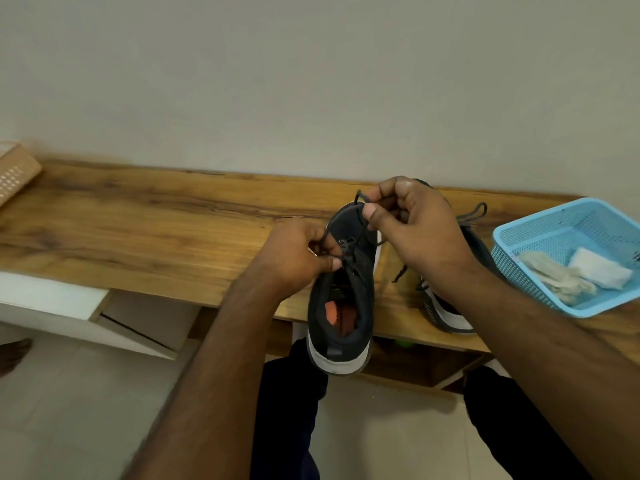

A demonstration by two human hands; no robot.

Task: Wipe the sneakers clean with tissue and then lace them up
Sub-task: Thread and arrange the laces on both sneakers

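A black sneaker (346, 306) with a white sole and an orange insole points away from me, its heel hanging past the front edge of the wooden table (138, 220). My left hand (298, 254) pinches the dark lace (362, 216) at the left eyelets. My right hand (412, 223) pinches the same lace above the toe and pulls it up. The second sneaker (446, 313) lies to the right, mostly hidden behind my right forearm, with its lace loop (472, 213) showing. Crumpled used tissues (561, 278) lie in the blue basket.
A blue plastic basket (540, 233) stands at the table's right end, close to my right arm. A woven tan box (15, 174) sits at the far left. A plain wall runs right behind the table. Below are a shelf, tiled floor and my dark trousers.
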